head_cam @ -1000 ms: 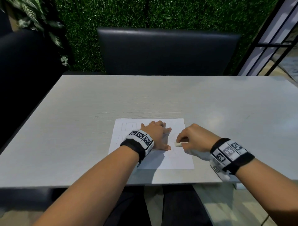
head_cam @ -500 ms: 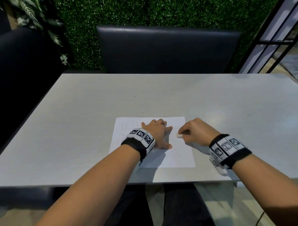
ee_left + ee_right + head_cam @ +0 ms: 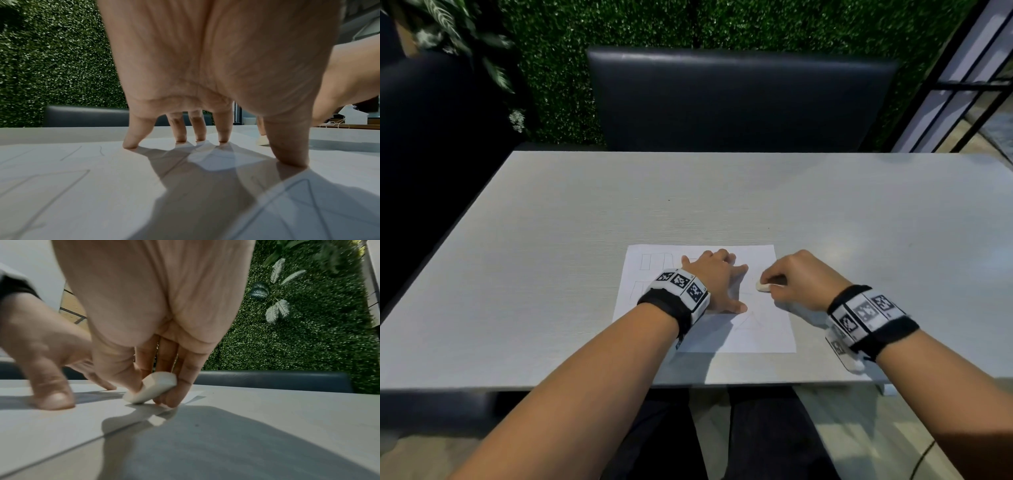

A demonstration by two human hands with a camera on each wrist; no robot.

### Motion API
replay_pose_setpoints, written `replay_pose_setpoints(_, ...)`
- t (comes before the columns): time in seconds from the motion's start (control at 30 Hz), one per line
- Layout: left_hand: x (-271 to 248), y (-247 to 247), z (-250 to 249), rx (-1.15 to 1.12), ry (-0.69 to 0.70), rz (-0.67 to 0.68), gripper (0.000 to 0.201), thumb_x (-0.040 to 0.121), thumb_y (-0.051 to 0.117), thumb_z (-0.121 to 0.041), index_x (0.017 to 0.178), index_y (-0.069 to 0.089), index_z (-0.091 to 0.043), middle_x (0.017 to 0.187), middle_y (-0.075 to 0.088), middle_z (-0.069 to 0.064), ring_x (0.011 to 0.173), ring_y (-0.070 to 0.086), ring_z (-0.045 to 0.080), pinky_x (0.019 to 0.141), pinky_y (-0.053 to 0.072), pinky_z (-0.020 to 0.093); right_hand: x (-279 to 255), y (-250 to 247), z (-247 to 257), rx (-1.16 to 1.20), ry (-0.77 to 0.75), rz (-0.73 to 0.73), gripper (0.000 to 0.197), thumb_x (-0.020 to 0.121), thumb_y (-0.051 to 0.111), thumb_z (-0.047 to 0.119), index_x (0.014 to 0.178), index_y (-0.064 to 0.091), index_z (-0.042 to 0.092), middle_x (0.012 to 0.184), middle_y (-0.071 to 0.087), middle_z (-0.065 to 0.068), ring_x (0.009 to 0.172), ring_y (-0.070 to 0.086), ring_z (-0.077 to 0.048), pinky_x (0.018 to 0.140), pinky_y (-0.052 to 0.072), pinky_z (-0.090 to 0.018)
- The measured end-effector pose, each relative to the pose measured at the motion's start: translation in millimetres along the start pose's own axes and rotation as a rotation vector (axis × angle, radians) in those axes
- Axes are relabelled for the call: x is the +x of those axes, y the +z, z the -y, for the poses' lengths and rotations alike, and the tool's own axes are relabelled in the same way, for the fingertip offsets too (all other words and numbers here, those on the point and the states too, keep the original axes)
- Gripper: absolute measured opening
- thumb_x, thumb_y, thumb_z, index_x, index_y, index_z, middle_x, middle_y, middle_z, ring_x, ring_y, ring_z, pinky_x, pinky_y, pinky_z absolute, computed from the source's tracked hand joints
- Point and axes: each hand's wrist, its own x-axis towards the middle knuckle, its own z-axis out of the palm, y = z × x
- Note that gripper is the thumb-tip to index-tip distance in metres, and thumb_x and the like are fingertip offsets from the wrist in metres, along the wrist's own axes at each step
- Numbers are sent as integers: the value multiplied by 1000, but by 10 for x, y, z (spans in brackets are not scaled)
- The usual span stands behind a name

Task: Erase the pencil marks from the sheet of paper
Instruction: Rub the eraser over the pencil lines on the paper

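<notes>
Your right hand (image 3: 803,279) pinches a small white eraser (image 3: 763,286) between thumb and fingertips, its lower end down on the sheet of paper (image 3: 760,337) near the sheet's right edge, toward its far right corner; in the right wrist view the eraser (image 3: 151,390) is tilted, only 1 end touching. Your left hand (image 3: 714,282) is spread, all 5 fingertips (image 3: 130,143) pressed on the middle of the sheet, just beside the eraser. The sheet lies flat near the table's (image 3: 551,260) front edge, roughly centred. Pencil marks (image 3: 654,263) show as box outlines at the sheet's far left corner and left edge, and a faint triangle (image 3: 751,320) sits near its front edge, so most erasing looks not done. Risks: the eraser works close to the unpinned right edge, so a hard stroke toward your left hand could buckle or crease the paper; strokes outward could lift that corner. The tilted, narrow contact may skip faint lines. Your left palm hovers over drawn lines, so lowering it could smear graphite. The marks under your hand can't be checked.
</notes>
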Motion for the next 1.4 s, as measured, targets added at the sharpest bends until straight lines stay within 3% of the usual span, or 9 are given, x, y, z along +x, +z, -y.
replay_pose_setpoints(0.1, 12, 3, -10, 10, 4, 7, 76, 85, 61, -71, 147, 35, -35, 159, 28, 2, 139, 35, 33, 103, 37, 68, -176, 71, 36, -129, -69, 57, 21, 79, 55, 23, 85, 74, 15, 75, 69, -1, 72, 63, -17, 68, 56, -41)
replay_pose_setpoints(0.2, 21, 12, -2, 8, 4, -2, 79, 86, 60, -71, 150, 33, -35, 161, 26, 2, 141, 34, 33, 105, 35, 69, -285, 56, 95, -113, -96, 98, 19, 81, 60, 23, 89, 77, 20, 76, 69, 4, 72, 61, -11, 68, 54, -34)
replay_pose_setpoints(0.43, 20, 21, 6, -8, -2, -7, 79, 84, 62, -71, 151, 33, -39, 159, 29, 1, 140, 34, 32, 106, 35, 68, 168, 39, 9, -99, -15, -33, 26, 77, 49, 24, 87, 71, 15, 77, 70, -2, 75, 64, -18, 67, 59, -42)
replay_pose_setpoints(0.63, 21, 21, 6, -9, 9, -3, 79, 86, 61, -72, 151, 32, -38, 160, 27, 0, 142, 32, 32, 107, 32, 70, -150, 101, 146, -170, -163, 147, 19, 84, 58, 27, 89, 75, 21, 78, 68, 4, 73, 61, -13, 70, 54, -34)
replay_pose_setpoints(0.73, 19, 44, 26, -16, 13, -23, 80, 86, 61, -72, 153, 31, -39, 160, 27, 0, 142, 33, 32, 108, 32, 69, 30, 75, 103, -103, -90, 23, 22, 83, 54, 23, 89, 74, 14, 80, 72, -3, 78, 66, -18, 71, 57, -36)
replay_pose_setpoints(0.83, 18, 54, 32, -16, 15, -26, 86, 84, 60, -74, 156, 27, -40, 162, 26, -1, 143, 31, 31, 109, 31, 68, 163, 7, 96, 6, -6, -65, 22, 84, 59, 19, 93, 78, 20, 85, 74, 3, 79, 68, -12, 73, 59, -33)
replay_pose_setpoints(1.07, 38, 63, 50, 2, 16, -7, 92, 84, 58, -78, 160, 20, -41, 166, 20, -1, 147, 26, 32, 112, 26, 71, -128, 91, 218, -101, -171, 103, 17, 85, 65, 20, 93, 80, 21, 85, 76, 5, 79, 67, -12, 76, 56, -33)
replay_pose_setpoints(1.23, 12, 58, 54, -38, 12, -30, 94, 82, 62, -77, 160, 23, -42, 162, 26, -2, 146, 28, 30, 113, 26, 69, 179, 27, 124, -2, -55, -47, 20, 88, 65, 20, 101, 80, 25, 92, 77, 5, 86, 69, -13, 81, 57, -30)
replay_pose_setpoints(1.4, 17, 75, 56, -25, 19, -37, 88, 81, 61, -77, 155, 28, -42, 160, 28, -2, 143, 31, 32, 110, 29, 68, 26, 129, 180, 0, -94, -22, 22, 86, 65, 20, 102, 80, 25, 94, 76, 9, 81, 67, -5, 79, 58, -30)
